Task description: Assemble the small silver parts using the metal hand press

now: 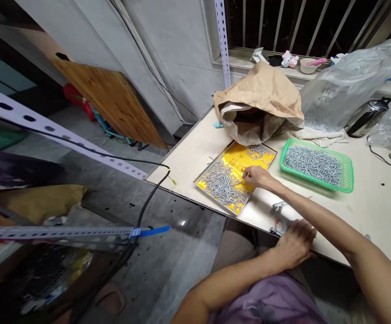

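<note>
My right hand (255,176) reaches over a shallow tray (212,204) lined with bright yellow sheet. Its fingers are pinched together among small silvery metal pins (224,184); whether a pin is between them is too small to tell. Most pins lie heaped in the near left part of the tray, with a smaller group in the far corner. At the table's front edge rests my left hand (297,243), back upward, fingers lying on the tabletop. Just left of it sits a small metal clamp-like fixture (278,226) with a red part.
A green plastic basket (350,177) full of similar pins stands right of the tray. Behind are an open brown paper sack (263,96), a clear plastic bag (347,85) and a steel kettle (367,117). A black cable (144,204) hangs by the table's left corner.
</note>
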`<state>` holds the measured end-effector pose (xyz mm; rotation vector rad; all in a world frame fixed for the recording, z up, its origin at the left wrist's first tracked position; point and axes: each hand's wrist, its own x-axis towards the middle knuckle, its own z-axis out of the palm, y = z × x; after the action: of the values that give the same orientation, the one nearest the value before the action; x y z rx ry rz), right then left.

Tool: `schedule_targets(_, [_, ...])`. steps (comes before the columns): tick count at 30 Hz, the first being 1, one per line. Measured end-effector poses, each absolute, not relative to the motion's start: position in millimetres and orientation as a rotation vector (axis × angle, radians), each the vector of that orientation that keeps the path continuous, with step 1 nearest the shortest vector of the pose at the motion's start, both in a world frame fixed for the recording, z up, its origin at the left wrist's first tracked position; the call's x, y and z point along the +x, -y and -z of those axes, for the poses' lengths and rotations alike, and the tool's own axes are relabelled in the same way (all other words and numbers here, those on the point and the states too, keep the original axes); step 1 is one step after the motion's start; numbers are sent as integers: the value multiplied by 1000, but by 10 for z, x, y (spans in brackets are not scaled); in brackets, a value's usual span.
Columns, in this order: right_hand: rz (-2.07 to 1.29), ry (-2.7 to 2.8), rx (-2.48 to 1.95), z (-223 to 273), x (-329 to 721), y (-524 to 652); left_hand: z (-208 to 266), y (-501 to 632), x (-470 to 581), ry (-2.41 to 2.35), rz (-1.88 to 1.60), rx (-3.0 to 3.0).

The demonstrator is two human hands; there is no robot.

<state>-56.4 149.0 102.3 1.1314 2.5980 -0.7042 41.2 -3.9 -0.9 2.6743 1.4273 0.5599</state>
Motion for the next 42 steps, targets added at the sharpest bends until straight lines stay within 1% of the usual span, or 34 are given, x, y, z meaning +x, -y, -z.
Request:
schedule_targets(2, [670,-2703,1252,-1159,-522,-1599,24,49,415,-1441,-553,2689])
schedule_targets(5, [510,-2918,1473,-1354,-399,-1666,39,64,408,-1462,-555,2700])
schedule_targets(7, [439,-2957,1435,-1420,-264,-1613,53,70,405,-1467,-561,2697])
schedule_targets(9, [456,-2901,1221,-1418,-87,-1492,73,74,410,-1461,-576,2693])
schedule_targets(11, [489,-2820,899,-1360,122,-1333,96,75,424,-1452,-583,2682])
schedule_targets(14, [379,-2719,430,-1206,439,-1092,130,77,449,-1418,-544,2627])
schedule_targets(18, [187,-2694,234,-968,712,-887,171,71,472,-1374,-452,2588])
schedule_targets(23, [116,-2750,8,-761,764,-890,198,65,485,-1412,-448,2652])
schedule_targets(25, [164,-2779,9,-728,746,-931,195,67,482,-1443,-435,2662])
schedule_targets(30, [349,-2883,198,-725,711,-1030,126,71,427,-1432,-454,2687])
schedule_targets(36, [465,-2771,232,-818,748,-1087,22,81,386,-1420,-511,2671])
schedule_targets(39, [455,-2750,207,-879,753,-1059,-4,93,396,-1434,-485,2632])
schedule_targets(42, [356,-2759,150,-873,727,-1017,-18,102,406,-1442,-419,2581])
